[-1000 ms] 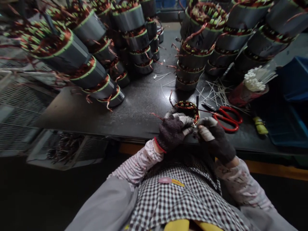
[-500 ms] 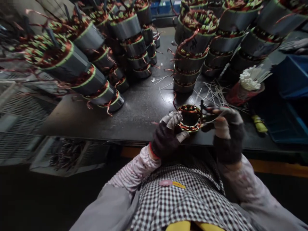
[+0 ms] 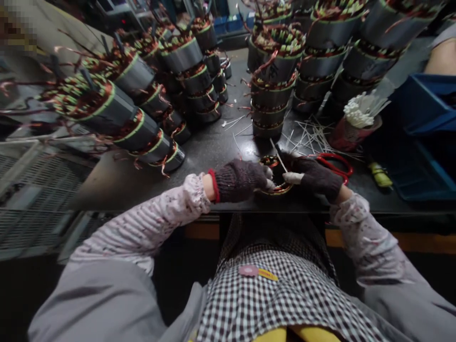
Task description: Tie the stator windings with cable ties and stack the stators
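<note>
Just right of the frame's centre, the wound ring (image 3: pixel 278 191) sits on the worktop (image 3: pixel 201 164) near its front edge. The left hand (image 3: pixel 244 180) curls at its left rim — whether gripping, I cannot tell — while the right hand (image 3: pixel 315 179) pinches a thin white tie (image 3: pixel 279 157) slanting over the opening. A loose left hold could let the ring skid; a hasty push might bend the tie.

Hands in dark knitted gloves, two: left hand (image 3: pixel 240 180), right hand (image 3: pixel 317 178); ring-shaped copper-wound core (image 3: pixel 279 190), one; red-handled scissors (image 3: pixel 335 156), one pair; red cup (image 3: pixel 344 138), one; yellow-green cylindrical item (image 3: pixel 380 174), one. Grey cylindrical wound cores (image 3: pixel 112 111): front-left stack (image 3: pixel 143 130), four; front-centre stack (image 3: pixel 272 89), four. Blue plastic bins (image 3: pixel 415 111), at least two; loose white ties (image 3: pixel 309 135), too tangled to count.
</note>
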`<action>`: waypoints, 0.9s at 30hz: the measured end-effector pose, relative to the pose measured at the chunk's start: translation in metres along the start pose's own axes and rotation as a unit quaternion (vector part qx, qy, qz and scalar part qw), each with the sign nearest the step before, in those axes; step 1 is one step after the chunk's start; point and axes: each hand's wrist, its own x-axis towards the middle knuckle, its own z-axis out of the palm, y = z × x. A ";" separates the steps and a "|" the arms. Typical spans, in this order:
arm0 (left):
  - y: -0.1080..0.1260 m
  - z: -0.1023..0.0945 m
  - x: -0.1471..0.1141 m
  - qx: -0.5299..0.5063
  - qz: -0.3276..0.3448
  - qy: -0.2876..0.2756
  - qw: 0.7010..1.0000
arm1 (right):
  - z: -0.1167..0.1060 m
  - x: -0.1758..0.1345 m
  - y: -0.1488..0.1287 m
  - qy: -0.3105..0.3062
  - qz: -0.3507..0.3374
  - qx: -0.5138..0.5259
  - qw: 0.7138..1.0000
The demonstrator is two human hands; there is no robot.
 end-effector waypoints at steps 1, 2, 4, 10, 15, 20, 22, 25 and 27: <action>-0.001 0.000 0.004 0.000 0.022 -0.004 1.000 | -0.006 -0.001 -0.003 -0.043 0.003 0.036 0.998; -0.002 0.002 0.006 0.006 0.042 -0.003 0.999 | -0.010 -0.005 -0.006 -0.062 0.006 0.068 0.996; -0.001 0.008 0.005 0.026 0.070 0.017 0.997 | -0.015 -0.020 -0.007 -0.005 0.008 0.104 0.994; 0.009 0.053 -0.016 0.033 0.037 0.162 0.986 | -0.059 -0.048 0.045 0.505 0.041 -0.032 0.862; 0.016 0.078 0.001 -0.027 -0.093 0.314 0.944 | -0.103 -0.020 0.076 0.573 0.077 -0.105 0.809; 0.005 0.089 0.033 -0.018 -0.254 0.363 0.896 | -0.107 -0.011 0.073 0.583 0.075 -0.112 0.801; -0.001 0.092 0.038 -0.026 -0.263 0.368 0.892 | -0.106 -0.014 0.073 0.599 0.060 -0.112 0.790; -0.007 0.099 0.041 -0.025 -0.254 0.411 0.875 | -0.106 -0.014 0.078 0.593 0.053 -0.108 0.796; -0.008 0.104 0.042 -0.030 -0.250 0.424 0.870 | -0.107 -0.012 0.081 0.560 0.071 -0.102 0.819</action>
